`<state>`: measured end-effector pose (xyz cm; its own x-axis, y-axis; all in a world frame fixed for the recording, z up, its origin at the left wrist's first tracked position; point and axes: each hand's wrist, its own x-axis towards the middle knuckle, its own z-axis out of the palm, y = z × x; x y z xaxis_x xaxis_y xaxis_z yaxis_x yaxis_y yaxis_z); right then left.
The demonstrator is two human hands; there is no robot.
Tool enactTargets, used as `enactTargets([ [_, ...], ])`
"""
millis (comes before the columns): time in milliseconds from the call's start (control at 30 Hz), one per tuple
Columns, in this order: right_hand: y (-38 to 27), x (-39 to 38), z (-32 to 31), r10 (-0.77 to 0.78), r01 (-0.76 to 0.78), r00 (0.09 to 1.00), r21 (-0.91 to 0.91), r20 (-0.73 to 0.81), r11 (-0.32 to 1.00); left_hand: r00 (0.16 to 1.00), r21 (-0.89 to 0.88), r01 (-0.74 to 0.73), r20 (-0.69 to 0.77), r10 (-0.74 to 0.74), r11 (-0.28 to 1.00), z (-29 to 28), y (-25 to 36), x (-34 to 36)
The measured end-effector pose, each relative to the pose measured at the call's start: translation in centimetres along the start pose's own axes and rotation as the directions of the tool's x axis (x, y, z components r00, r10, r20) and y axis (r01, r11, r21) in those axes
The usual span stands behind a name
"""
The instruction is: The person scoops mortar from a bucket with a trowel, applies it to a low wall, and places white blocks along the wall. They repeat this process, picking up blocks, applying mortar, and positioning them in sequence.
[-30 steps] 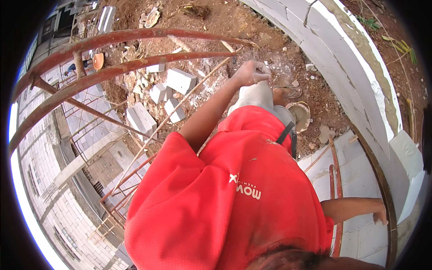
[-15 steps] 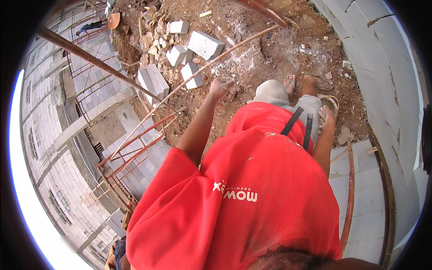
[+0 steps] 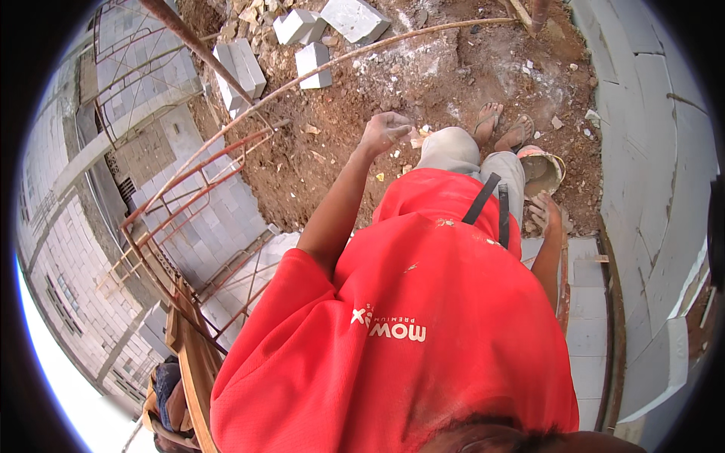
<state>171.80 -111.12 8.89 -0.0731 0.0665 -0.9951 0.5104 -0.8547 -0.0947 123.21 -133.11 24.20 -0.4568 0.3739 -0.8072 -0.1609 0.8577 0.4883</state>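
Two hands apart, one bucket (image 3: pixel 557 172) beside the right

At the far left of the frame we see a pale block building (image 3: pixel 72 287), and low on that side a timber plank (image 3: pixel 195 370). Further in, toward the upper left, loose pale blocks (image 3: pixel 239 72) lie on the soil (image 3: pixel 298 181), with a thin pole (image 3: pixel 423 32) running across above them.

Just above the centre is our left hand (image 3: pixel 387 132), its arm reaching up from the lower left. Its fingers bend in toward the thumb; we cannot tell whether anything sits between them. The loose blocks lie up and to the left of it, well apart.

Right of centre, near our sandalled feet (image 3: pixel 502 127), is the bucket, apparently on the ground, its mouth turned toward us. That round mouth gives us no clear long axis to read.

Our right hand (image 3: pixel 547 213) is plainly the nearer one: the bucket lies straight above its fingertips in the frame. We see those fingers loosely spread, gripping nothing that shows; whether they touch the bucket we cannot tell. Along the right edge curves a grey block wall (image 3: pixel 642 151).
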Motion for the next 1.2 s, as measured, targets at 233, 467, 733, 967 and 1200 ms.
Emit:
enactTargets([
  [233, -10.0, 0.9, 3.8, -0.074, 0.198, 0.968, -0.552, 0.238, 0.810, 0.954, -0.276, 0.173, -0.192, -0.231, 0.945, 2.8, -14.0, -7.8],
  [467, -20.3, -1.1, 5.9, -0.297, 0.355, 0.934, -0.615, 0.200, 0.704, 0.845, -0.393, 0.340, -0.271, -0.461, 0.854, 10.0, -20.5, -12.4],
  [733, -19.7, -0.9, 2.3, -0.584, 0.530, 0.810, -0.501, 0.058, 0.685, 0.973, -0.617, 0.018, -0.172, -0.157, 0.787, 14.1, -16.2, -4.1],
  [967, -13.8, -4.5, -1.7, -0.443, 0.395, 0.863, -0.222, -0.242, 0.891, 0.976, -0.013, -0.212, 0.044, 0.212, 0.977, 9.7, -0.9, 4.2],
  [1200, -4.0, -4.9, -1.4, -0.243, 0.489, 0.582, 0.096, -0.776, 0.867, 0.819, 0.330, -0.519, 0.458, 0.347, 0.789, 12.1, 23.4, 7.0],
])
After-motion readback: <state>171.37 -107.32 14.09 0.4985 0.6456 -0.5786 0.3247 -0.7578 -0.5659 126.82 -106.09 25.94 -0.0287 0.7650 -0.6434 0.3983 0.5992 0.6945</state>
